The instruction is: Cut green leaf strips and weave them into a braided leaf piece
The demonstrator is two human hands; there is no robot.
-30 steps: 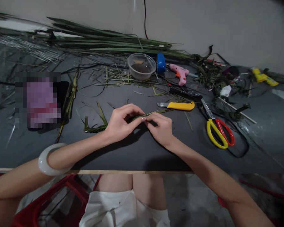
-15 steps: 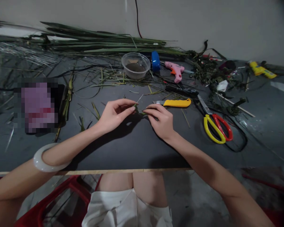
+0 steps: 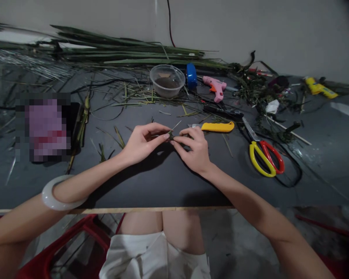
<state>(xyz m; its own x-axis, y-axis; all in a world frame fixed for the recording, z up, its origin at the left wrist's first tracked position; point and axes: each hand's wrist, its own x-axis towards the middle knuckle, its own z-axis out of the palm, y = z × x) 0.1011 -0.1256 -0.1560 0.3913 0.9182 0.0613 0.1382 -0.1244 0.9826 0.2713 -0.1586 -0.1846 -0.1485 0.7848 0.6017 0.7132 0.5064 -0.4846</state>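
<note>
A small folded piece of green leaf (image 3: 171,135) is pinched between my two hands over the table. My left hand (image 3: 144,142) is closed, thumb and fingers pressed on the leaf's left side. A thin, pale, wire-like piece (image 3: 177,124) sticks up from it, slanting right. From the other side my right hand (image 3: 194,149) is closed on the leaf too, its fingertips almost meeting the left ones. Much of the leaf is hidden by fingers. Just behind my right hand lies a yellow utility knife (image 3: 218,126).
Red-and-yellow-handled scissors (image 3: 263,157) lie at right. Behind stand a clear plastic bowl (image 3: 167,86), a blue roll (image 3: 191,75) and a pink glue gun (image 3: 216,87). Long green leaves (image 3: 128,49) line the wall. A blurred-out purple object (image 3: 46,126) lies left, and the table edge (image 3: 159,209) is near me.
My right hand has moved slightly left, closer to my left hand. Less of the leaf shows between them, and the wire-like piece leans further right.
</note>
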